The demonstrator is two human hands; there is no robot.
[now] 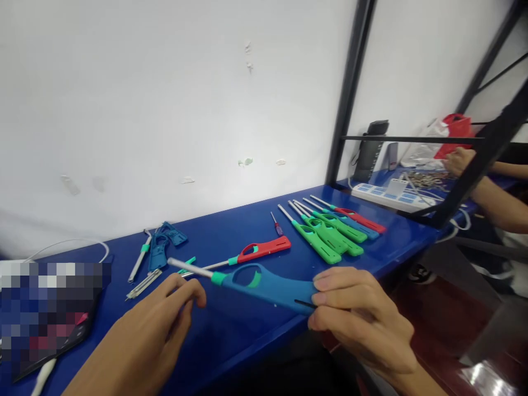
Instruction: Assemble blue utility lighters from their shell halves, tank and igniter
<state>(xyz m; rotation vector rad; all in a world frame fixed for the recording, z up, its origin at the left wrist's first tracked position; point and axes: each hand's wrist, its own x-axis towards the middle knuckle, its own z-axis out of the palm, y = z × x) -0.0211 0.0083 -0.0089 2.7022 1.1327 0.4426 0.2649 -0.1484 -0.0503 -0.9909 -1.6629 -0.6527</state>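
Observation:
A blue long-nosed gas lighter [272,287] is pinched by its handle end between the fingers and thumb of my right hand [363,319]. Its metal tube points left, above the table, and a green collar joins tube and handle. Just below that tube is my left hand [160,324], loosely curled with nothing visible in it. Behind the held lighter lies a red lighter [266,249]. Farther left are blue lighter shell pieces [159,250], a loose metal tube [139,264] with a green collar, and a thin metal part [144,283].
On the right of the blue table [247,330] lie several green lighters [317,245], plus blue and red ones. A small screwdriver [277,224] lies behind. Beyond the black frame post [350,82] are a power strip [391,195] and another person's hand [460,159]. A pixelated dark object is at left.

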